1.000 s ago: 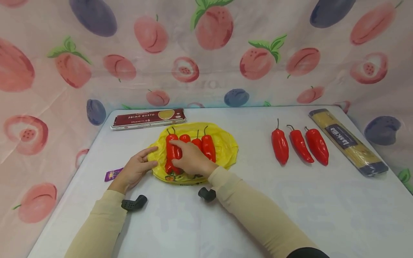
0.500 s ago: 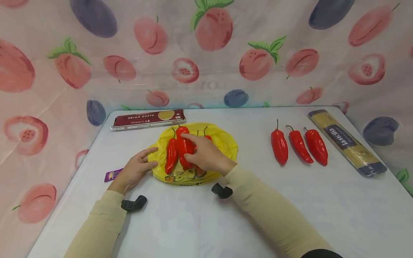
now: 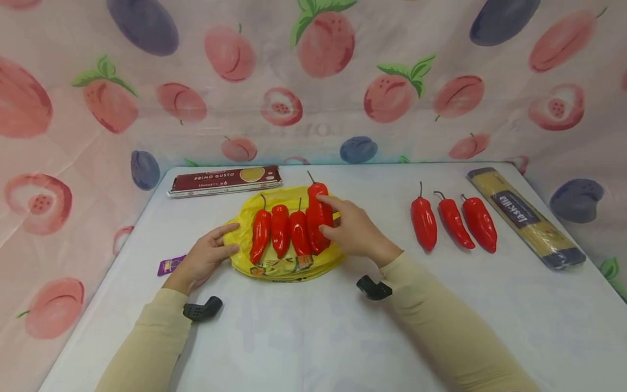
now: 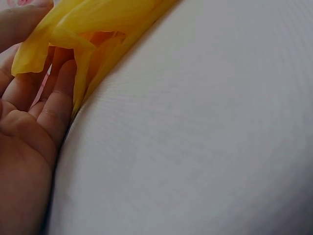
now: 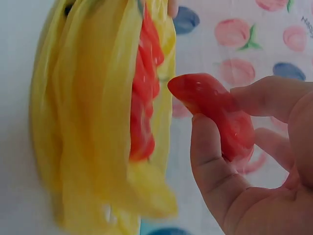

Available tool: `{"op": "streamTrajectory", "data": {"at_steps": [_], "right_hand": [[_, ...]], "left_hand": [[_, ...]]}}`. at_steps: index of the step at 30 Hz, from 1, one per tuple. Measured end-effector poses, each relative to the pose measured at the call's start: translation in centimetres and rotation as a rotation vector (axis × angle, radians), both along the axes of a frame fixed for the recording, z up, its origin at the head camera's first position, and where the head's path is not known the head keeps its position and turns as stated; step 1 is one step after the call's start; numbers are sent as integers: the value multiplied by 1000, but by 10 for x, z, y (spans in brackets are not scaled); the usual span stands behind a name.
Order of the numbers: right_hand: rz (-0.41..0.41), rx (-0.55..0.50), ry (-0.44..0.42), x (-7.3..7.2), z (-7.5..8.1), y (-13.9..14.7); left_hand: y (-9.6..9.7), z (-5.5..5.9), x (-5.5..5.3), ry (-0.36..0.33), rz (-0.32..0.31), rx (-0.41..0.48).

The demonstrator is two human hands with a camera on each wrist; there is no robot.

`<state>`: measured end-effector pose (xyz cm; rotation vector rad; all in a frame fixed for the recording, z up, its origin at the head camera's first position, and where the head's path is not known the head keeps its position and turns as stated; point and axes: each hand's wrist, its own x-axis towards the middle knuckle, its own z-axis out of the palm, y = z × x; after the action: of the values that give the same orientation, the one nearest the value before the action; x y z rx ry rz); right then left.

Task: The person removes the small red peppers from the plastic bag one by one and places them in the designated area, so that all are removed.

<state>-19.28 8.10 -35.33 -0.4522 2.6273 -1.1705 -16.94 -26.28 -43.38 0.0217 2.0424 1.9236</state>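
My right hand [image 3: 355,228] pinches a glossy red chili pepper [image 3: 318,209] between thumb and fingers, over the right part of a flattened yellow plastic bag [image 3: 286,272]. In the right wrist view this chili pepper [image 5: 210,98] is raised, apart from the bag. Three chili peppers [image 3: 280,231] show side by side on the bag, stems mostly pointing away. The held one covers what lies at the row's right end. At the bag's left edge, my left hand [image 3: 206,258] holds the plastic; in the left wrist view the yellow plastic [image 4: 98,19] runs between thumb and fingers.
Three more chili peppers [image 3: 455,223] lie in a row on the right of the white table [image 3: 303,337]. Beside them is a clear spaghetti pack [image 3: 526,215]. A dark red spaghetti pack [image 3: 225,181] lies at the back left, and a small purple packet [image 3: 170,265] near the left forearm.
The right hand has carried the held chili pepper rightward across the row, from above the leftmost one to the right end, uncovering the peppers on the left. The left hand stays put.
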Motion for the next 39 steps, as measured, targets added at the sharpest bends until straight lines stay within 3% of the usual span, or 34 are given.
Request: {"op": "streamTrajectory", "data": {"at_steps": [18,31,39], "right_hand": [[-139,103,-7,-9,-7,80],[-184,169,-49,-15,-24,105],[-201,173,-120,-18,-30,112]], "left_hand": [[0,1,0,-1,2,-2],[1,0,0,-8,16,-10],[2,1,0,-9,18,-11]]}}
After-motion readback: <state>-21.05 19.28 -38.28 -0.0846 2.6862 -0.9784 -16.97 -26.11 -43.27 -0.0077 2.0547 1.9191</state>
